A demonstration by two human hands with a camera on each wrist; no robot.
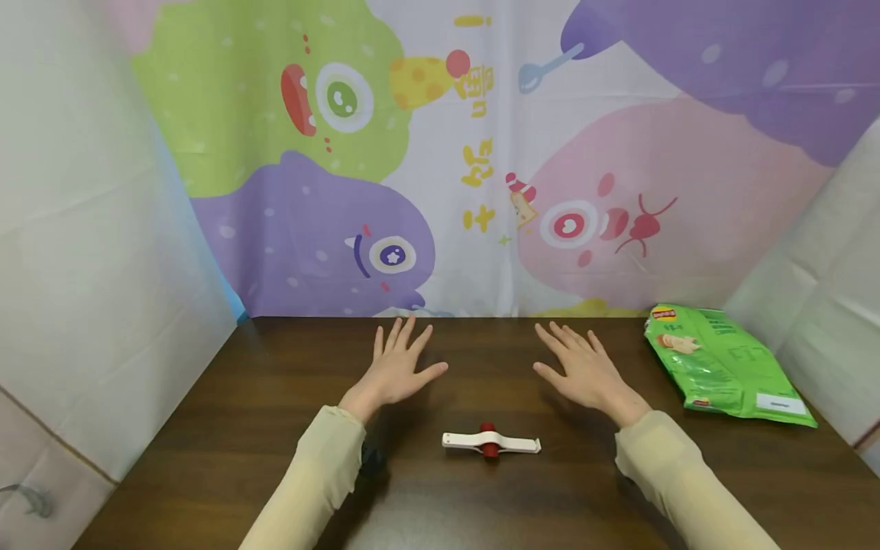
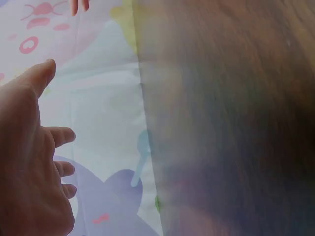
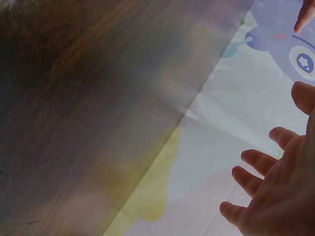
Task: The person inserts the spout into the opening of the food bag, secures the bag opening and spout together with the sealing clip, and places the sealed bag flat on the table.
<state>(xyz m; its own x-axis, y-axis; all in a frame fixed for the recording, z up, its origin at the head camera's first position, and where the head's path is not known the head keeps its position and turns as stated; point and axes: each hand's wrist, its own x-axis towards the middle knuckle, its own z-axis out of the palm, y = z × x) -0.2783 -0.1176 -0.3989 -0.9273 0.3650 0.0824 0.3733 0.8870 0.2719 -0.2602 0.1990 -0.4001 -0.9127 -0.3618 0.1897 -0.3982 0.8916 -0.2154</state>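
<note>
Holding left hand (image 1: 390,376) and right hand (image 1: 587,376) over the counter (image 1: 440,512), with fingers (image 1: 422,338) spread, at ten and two o'clock from the red-centred white strip (image 1: 490,438).

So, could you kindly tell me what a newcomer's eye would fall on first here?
Probably the bright cloth with its cartoon monsters, hanging behind the dark table. Next come the left hand and right hand, fingers spread, with a small white gadget with a red middle lying between the forearms. The shiny green bag stands out at the table's far right.
</note>
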